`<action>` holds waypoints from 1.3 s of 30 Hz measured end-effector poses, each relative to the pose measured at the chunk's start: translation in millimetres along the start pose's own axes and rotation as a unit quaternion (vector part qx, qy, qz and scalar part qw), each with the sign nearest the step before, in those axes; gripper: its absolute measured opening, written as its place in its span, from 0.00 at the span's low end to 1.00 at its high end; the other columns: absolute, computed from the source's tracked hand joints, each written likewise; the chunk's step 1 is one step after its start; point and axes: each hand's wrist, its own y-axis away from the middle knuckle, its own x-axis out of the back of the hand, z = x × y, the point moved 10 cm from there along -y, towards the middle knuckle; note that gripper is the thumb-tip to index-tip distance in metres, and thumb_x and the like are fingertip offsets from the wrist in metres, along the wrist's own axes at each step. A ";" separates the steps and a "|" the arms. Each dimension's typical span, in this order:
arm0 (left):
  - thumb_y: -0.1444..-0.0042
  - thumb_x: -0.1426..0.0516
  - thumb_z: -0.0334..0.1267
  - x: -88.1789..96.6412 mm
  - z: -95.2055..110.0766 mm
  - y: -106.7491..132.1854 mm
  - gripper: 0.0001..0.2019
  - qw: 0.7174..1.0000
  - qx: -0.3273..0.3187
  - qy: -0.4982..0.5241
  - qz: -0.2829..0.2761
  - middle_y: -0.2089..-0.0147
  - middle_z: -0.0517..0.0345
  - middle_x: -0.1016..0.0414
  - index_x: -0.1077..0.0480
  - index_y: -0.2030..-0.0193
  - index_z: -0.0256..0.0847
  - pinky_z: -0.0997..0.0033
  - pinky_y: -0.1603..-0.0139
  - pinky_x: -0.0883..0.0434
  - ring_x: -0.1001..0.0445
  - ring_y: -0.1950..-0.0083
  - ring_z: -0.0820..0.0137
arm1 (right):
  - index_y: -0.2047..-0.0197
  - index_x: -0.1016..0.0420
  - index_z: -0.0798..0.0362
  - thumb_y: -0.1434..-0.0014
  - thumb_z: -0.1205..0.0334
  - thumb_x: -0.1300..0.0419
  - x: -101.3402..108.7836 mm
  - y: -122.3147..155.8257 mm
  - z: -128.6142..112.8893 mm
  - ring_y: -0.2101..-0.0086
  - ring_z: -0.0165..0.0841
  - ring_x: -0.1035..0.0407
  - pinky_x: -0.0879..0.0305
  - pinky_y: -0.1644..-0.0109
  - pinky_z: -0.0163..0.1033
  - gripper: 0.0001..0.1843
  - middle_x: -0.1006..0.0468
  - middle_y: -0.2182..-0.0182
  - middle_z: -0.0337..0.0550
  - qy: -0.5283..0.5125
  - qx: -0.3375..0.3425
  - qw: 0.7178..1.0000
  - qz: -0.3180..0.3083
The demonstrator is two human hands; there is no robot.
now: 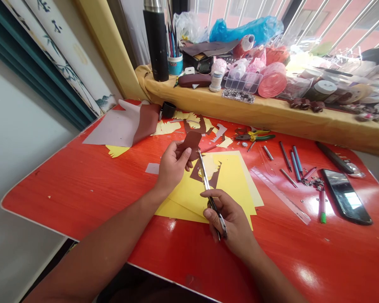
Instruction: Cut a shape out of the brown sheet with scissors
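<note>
Pinched in my left hand (pixel 173 167) is a small brown piece of paper or thin leather (pixel 192 140), raised above the table. My right hand (pixel 229 214) grips a pair of scissors (pixel 204 170) by the handles, and the blade tips reach the lower right edge of the brown piece. Whether the blades touch it I cannot tell. Beneath both hands lie yellow sheets (pixel 236 189), with a brown offcut (pixel 214 181) and a pale yellow cut shape (pixel 211 165) on top.
Behind are yellow and brown scraps (pixel 194 122) and a large brown-grey sheet (pixel 113 126). To the right lie pliers (pixel 255 136), a clear ruler (pixel 281 195), several pens (pixel 297 160) and a phone (pixel 345 195). A black thermos (pixel 156 44) stands on the crowded sill.
</note>
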 end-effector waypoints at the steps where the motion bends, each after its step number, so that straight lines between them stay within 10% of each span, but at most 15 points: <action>1: 0.33 0.31 0.50 0.1 0.2 -0.4 0.16 1.000 0.000 0.000 0.000 0.68 0.63 0.19 0.30 0.54 0.44 0.74 0.75 0.29 0.23 0.74 0.74 | 0.45 0.23 0.48 0.33 0.42 0.27 0.1 0.0 -0.2 0.86 0.26 0.39 0.45 0.81 0.33 0.23 0.35 0.76 0.25 0.000 0.000 1.000 0.001; 15: 0.44 0.27 0.48 0.0 -6.2 -3.5 0.16 0.995 0.061 0.082 -0.002 0.64 0.60 0.18 0.24 0.57 0.44 0.70 0.69 0.29 0.24 0.69 0.72 | 0.43 0.22 0.47 0.32 0.37 0.29 15.4 -0.9 -2.6 0.85 0.28 0.36 0.38 0.80 0.35 0.26 0.39 0.76 0.25 0.014 0.019 0.998 0.058; 22: 0.53 0.22 0.46 -31.7 -15.4 16.6 0.19 0.971 0.171 0.136 -0.097 0.63 0.59 0.19 0.20 0.59 0.44 0.74 0.75 0.41 0.40 0.75 0.79 | 0.48 0.20 0.49 0.36 0.33 0.28 32.2 -7.1 -8.1 0.86 0.29 0.36 0.42 0.81 0.35 0.29 0.39 0.80 0.23 0.013 0.022 0.992 0.125; 32: 0.50 0.21 0.44 -58.3 -33.1 41.2 0.23 0.946 0.227 0.163 -0.167 0.48 0.47 0.11 0.17 0.50 0.40 0.66 0.58 0.20 0.15 0.57 0.64 | 0.51 0.21 0.49 0.40 0.31 0.26 51.3 -13.0 -5.4 0.87 0.27 0.37 0.43 0.82 0.33 0.31 0.28 0.77 0.28 -0.037 0.035 0.983 0.176; 39: 0.51 0.20 0.46 -71.4 -40.3 57.2 0.22 0.933 0.248 0.153 -0.211 0.48 0.47 0.12 0.15 0.51 0.41 0.64 0.52 0.19 0.15 0.54 0.63 | 0.53 0.20 0.49 0.39 0.34 0.26 51.9 -16.3 -5.7 0.87 0.27 0.36 0.42 0.82 0.33 0.27 0.30 0.80 0.26 -0.031 0.044 0.984 0.167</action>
